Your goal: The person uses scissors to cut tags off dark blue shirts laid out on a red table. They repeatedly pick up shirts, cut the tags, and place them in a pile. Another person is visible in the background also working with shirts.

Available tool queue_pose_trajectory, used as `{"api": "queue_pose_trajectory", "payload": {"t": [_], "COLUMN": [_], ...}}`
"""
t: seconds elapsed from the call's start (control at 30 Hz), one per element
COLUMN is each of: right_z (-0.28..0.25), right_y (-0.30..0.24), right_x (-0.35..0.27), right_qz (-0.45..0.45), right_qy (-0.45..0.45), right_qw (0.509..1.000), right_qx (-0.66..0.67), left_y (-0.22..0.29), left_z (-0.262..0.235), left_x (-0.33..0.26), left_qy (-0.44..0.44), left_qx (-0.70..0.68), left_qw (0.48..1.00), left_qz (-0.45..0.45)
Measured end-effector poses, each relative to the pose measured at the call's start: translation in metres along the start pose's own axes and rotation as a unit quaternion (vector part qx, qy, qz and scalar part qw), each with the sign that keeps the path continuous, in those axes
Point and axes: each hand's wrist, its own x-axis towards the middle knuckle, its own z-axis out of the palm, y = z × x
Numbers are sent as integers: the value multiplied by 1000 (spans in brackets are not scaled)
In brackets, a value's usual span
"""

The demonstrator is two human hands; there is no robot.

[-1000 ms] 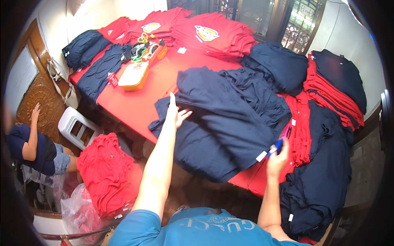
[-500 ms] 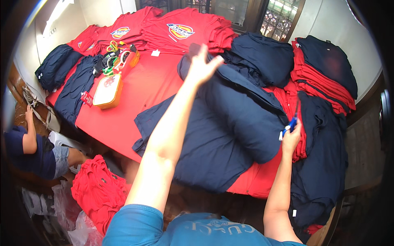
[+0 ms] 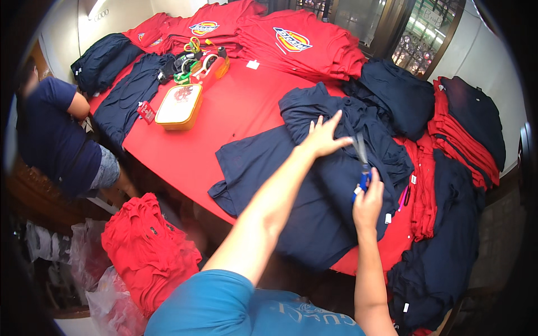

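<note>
Right hand (image 3: 369, 203): closed around scissors with blue handles and blurred metal blades (image 3: 364, 176), tips pointing away from the wearer. Half a second ago they were at the right edge of the navy-blue cloth shirt (image 3: 314, 213); now they are over it.

Left hand (image 3: 324, 137): fingers spread, grasping nothing visible, above the shirt, thumb near the blades; contact cannot be told. Earlier it was farther from the scissors, beside a raised layer of cloth; that layer now lies rumpled over the shirt's far part.

Slim purple pen-like item (image 3: 402, 199): just right of the shirt, hidden half a second ago.

Red-covered table (image 3: 241, 112): beneath the shirt.

Yellow rounded box with white lid (image 3: 179, 106): left of and beyond the shirt.

Red cloth shirts with printed emblem, piled (image 3: 336, 56): beyond the shirt.
</note>
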Motion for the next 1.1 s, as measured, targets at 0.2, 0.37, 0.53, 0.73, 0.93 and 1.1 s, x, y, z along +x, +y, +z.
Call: {"api": "queue_pose_trajectory", "payload": {"t": [0.2,0.37,0.53,0.73,0.93,1.1], "right_z": [36,38,35,33,17,-27], "right_y": [57,54,58,58,47,-5], "right_x": [15,12,11,6,-9,-81], "right_qz": [15,-3,31,-33,-33,43], "right_qy": [25,67,60,92,49,-127], "right_qw": [1000,997,994,989,977,892], "right_qx": [0,44,86,107,204,433], "left_y": [-126,-160,-138,-62,5,38], "left_z": [-117,-158,-158,9,61,60], "left_x": [-124,-217,-258,-391,-411,-453], "left_qy": [254,91,413,305,112,69], "left_qx": [300,194,133,-268,-479,-527], "left_qw": [904,905,883,877,791,725], "left_qz": [-168,-368,-180,-256,-363,-438]}}
